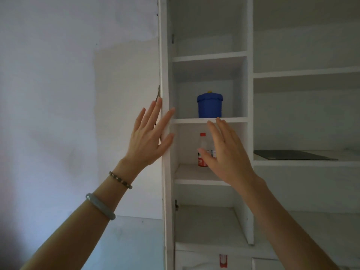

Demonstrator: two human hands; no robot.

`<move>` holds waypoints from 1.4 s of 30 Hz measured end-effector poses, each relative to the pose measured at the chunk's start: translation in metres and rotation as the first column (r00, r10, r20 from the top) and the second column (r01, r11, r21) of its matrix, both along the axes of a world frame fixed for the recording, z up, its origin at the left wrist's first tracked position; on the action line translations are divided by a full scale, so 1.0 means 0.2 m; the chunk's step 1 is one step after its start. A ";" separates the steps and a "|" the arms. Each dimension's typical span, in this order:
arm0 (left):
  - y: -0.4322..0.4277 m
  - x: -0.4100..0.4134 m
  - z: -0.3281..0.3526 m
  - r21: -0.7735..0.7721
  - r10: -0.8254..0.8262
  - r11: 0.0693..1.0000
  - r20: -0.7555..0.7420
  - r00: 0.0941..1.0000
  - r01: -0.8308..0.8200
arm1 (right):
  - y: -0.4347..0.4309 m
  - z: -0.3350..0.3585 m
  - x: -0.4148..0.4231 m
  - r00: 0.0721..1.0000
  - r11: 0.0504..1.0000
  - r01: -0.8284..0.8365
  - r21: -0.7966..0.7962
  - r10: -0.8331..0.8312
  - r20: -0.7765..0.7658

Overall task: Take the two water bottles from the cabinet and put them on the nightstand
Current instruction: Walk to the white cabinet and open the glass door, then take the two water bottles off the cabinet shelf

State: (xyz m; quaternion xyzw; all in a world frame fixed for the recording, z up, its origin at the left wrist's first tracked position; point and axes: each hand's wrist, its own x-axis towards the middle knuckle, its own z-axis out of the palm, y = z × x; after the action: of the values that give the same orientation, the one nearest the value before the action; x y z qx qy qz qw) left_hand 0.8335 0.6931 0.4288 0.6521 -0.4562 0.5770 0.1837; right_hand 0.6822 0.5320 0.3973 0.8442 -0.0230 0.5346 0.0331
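Head view shows a water bottle with a red cap and red label standing upright toward the back of a white cabinet compartment, on the shelf just under the one that carries a blue lidded container. A second bottle seems to stand just beside it, but only a scrap of label shows past the right hand, so I cannot confirm it. That hand is in front of the bottles, fingers spread and loosely extended, holding nothing; whether it touches a bottle cannot be told. The left hand lies flat with fingers spread against the edge of the cabinet's open door, also holding nothing. On the wider shelf to the right lies a dark flat mat. The nightstand is out of view.

The risk, as I judge it: the bottles stand close together and deep in a narrow bay, so a reach for one may knock over its neighbour.
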 end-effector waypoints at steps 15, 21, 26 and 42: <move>0.12 0.03 -0.06 -0.074 0.078 0.994 -0.118 0.990 -0.087 | -0.02 -0.04 0.17 0.995 0.995 -0.094 0.013 0.095 -0.044; 0.09 -0.06 -0.12 -0.100 0.229 0.965 -0.122 0.966 -0.241 | -0.08 -0.07 0.23 0.986 0.986 -0.155 0.054 0.158 -0.055; -0.20 -0.22 -0.28 -0.072 0.139 0.987 -0.100 0.985 -0.146 | -0.25 -0.10 0.23 0.988 0.987 -0.141 0.077 0.145 -0.048; -1.16 0.24 -0.55 -0.034 0.142 0.982 -0.519 0.843 -0.186 | -1.02 -0.29 0.46 0.987 0.999 0.009 0.034 -0.003 -0.163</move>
State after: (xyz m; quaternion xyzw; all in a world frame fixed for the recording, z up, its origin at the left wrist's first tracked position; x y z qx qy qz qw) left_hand 0.8815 0.4610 0.3180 0.8108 -0.3087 0.4140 0.2756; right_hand 0.7734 0.3283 0.3399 0.8854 -0.0320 0.4632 0.0218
